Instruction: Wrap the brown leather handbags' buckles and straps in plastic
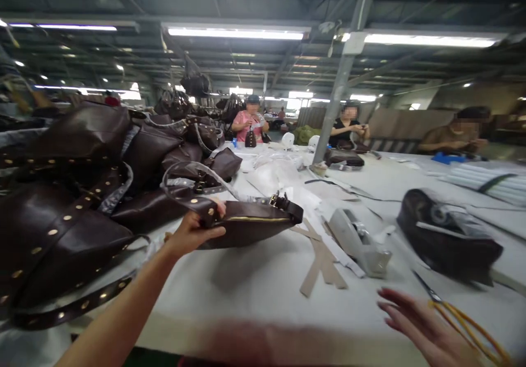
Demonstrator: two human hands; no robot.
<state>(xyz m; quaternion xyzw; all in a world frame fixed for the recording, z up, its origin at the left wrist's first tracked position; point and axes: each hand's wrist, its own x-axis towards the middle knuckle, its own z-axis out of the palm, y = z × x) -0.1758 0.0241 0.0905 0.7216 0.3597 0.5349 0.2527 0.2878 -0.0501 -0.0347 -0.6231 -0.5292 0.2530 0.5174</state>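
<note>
gripping the near end of a brown leather bag (250,227), the left hand (193,234) was closed round it with the thumb on top, and the bag stuck out to that hand's right, seemingly raised a little off the white table (255,296). the right hand (423,328) was released, fingers spread and holding nothing, hovering low over the table edge just beside a pair of yellow-handled scissors (438,301). as a judgement, the one-ended grip could let the bag sag or twist and drag its far buckle across the loose leather strips (322,263) lying between the two hands, and the open right hand sat close enough to the scissors that a careless sweep might catch the blades or knock them off the edge. the studded straps trailing from the pile of brown bags (82,191) to the left of the left hand could also snag the held bag. as for containers, the held bag showed a gold zip line that looked closed, so its inside could not be seen. a black bag (444,235) beyond the right hand was partly covered in clear wrap, contents hidden. a grey tool (357,241) lay past the strips, and co-workers (349,123) sat at the far side
</note>
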